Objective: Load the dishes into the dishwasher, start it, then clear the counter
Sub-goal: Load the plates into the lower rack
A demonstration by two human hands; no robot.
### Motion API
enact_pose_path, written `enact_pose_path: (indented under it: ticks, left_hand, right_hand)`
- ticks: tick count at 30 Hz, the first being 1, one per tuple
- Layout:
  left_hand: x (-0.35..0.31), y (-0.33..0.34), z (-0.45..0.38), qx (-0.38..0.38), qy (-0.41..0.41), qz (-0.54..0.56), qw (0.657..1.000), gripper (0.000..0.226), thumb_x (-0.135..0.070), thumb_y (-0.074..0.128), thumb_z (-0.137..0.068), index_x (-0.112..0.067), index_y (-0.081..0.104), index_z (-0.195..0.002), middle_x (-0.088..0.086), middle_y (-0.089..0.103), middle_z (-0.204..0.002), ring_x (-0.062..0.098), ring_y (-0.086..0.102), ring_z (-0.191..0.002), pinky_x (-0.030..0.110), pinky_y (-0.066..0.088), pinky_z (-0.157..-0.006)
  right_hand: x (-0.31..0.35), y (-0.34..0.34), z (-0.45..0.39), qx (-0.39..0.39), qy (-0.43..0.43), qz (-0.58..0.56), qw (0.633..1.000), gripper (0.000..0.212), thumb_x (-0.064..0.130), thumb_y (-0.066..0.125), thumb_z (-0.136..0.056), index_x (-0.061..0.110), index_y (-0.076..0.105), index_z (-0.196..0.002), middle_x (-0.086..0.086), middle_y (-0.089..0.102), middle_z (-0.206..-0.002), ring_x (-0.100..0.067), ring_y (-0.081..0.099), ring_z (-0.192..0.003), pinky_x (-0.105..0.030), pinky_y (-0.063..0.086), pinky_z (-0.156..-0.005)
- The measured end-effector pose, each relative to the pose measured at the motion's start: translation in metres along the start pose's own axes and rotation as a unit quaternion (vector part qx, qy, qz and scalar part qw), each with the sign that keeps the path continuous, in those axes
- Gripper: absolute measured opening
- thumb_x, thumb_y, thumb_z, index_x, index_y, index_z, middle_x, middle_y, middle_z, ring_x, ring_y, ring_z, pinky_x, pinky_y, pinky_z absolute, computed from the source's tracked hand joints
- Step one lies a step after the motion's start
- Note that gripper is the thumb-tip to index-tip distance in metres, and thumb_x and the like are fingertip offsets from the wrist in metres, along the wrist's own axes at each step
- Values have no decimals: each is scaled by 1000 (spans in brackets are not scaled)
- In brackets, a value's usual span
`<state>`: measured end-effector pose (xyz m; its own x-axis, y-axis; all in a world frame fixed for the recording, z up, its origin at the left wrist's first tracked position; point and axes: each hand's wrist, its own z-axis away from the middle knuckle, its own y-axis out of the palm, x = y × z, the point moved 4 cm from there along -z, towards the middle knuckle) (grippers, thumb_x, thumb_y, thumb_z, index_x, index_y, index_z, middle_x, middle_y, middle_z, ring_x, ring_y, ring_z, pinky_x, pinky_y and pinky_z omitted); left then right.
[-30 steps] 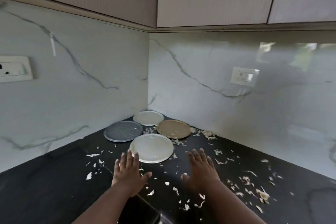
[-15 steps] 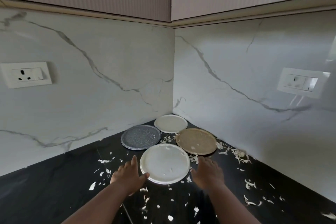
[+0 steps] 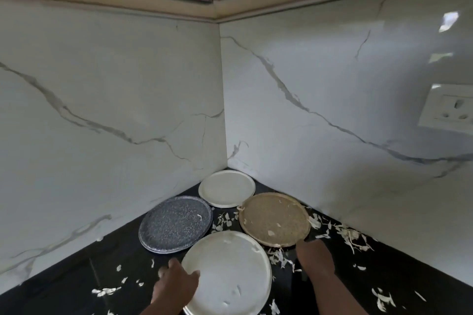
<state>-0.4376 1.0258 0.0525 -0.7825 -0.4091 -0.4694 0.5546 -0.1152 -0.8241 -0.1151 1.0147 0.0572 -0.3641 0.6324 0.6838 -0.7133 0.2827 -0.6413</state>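
Observation:
Four round plates lie in the corner of the black counter (image 3: 64, 291). The near white plate (image 3: 230, 268) carries a few food scraps, and my left hand (image 3: 175, 282) grips its left rim with the thumb on top. Behind it are a speckled grey plate (image 3: 175, 224), a brown plate (image 3: 275, 218) and a far white plate (image 3: 226, 188). My right hand (image 3: 316, 259) reaches forward on the counter, its fingertips at the brown plate's near rim and holding nothing.
Pale food shreds (image 3: 350, 236) are scattered over the counter around the plates and along the right wall. Marble walls close the corner on both sides. A wall socket (image 3: 451, 108) sits at the right, with cabinets overhead.
Both hands moved forward to the plates. The left hand took hold of the near white plate's rim, and the right hand reached the brown plate's edge. The view moved closer.

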Motion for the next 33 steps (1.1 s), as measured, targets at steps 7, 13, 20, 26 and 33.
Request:
enact_pose_path:
  ticks: [7, 13, 20, 26, 33]
  left_hand:
    - [9, 11, -29, -14, -23, 30, 999, 48, -21, 56, -78, -9, 45, -124, 15, 52, -129, 30, 52, -119, 33, 39, -100]
    - [11, 16, -66, 63, 48, 250, 965, 20, 1, 84, -41, 4, 66, -47, 9, 54, -43, 29, 67, -59, 30, 50, -55]
    - [-43, -24, 12, 17, 46, 426, 903, 23, 0, 69, -83, -3, 54, -101, 21, 65, -89, 35, 63, -76, 38, 52, -64]
    - [-83, -91, 88, -197, 388, 88, 896, 25, -24, 48, -93, -31, 48, -117, -5, 69, -96, 22, 66, -88, 31, 46, -69]
    - [-59, -110, 131, -273, 339, 158, 886, 37, -14, 49, -95, -26, 60, -127, 4, 72, -105, 28, 66, -96, 27, 42, -70]
  right_hand:
    - [24, 14, -46, -12, 40, -64, 997, 34, 17, 54, -90, -6, 61, -114, -19, 63, -105, -30, 59, -85, -26, 40, -67]
    - [22, 15, -60, 46, 161, -307, 937, 30, 4, 53, -90, -2, 54, -119, -17, 52, -91, -29, 51, -74, -37, 47, -56]
    - [56, -24, -6, -7, -132, -270, 954, 25, 1, 50, -89, 10, 38, -110, -16, 54, -105, -35, 58, -92, -46, 58, -64]
    - [69, -74, 68, -168, -380, 134, 900, 19, 19, 41, -96, 19, 38, -115, 2, 55, -78, -32, 59, -72, -31, 36, -61]
    - [42, -109, 114, -176, -379, 120, 901, 33, 16, 39, -93, 24, 33, -124, 1, 53, -81, -30, 52, -71, -33, 40, -65]
